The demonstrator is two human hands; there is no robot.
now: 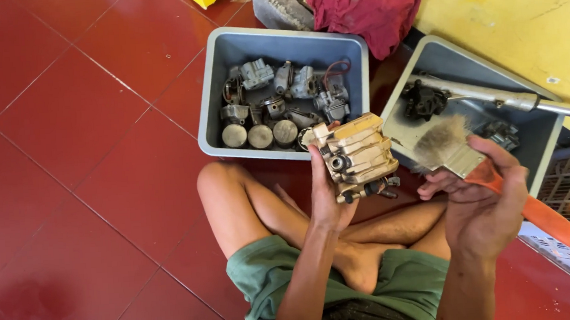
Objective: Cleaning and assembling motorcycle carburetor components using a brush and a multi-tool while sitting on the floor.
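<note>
Seated on red tile floor [69, 193], metal part in one hand, brush in the other

Left hand [326, 194] wrapped around a tan metal caliper-like part [357, 155], held upright above the crossed legs, just in front of a grey tub [226, 58] of small engine parts. Right hand [482, 200] closed on the orange handle of a paintbrush [459, 152], bristles near the part's right side, not clearly touching, over a second grey tub [547, 131]

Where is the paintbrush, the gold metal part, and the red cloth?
Paintbrush [490, 174], head view, on the orange handle just below the metal band.
Gold metal part [358, 154], head view, on its ribbed body.
Red cloth [361, 7], head view, on the middle of the crumpled fabric.
</note>
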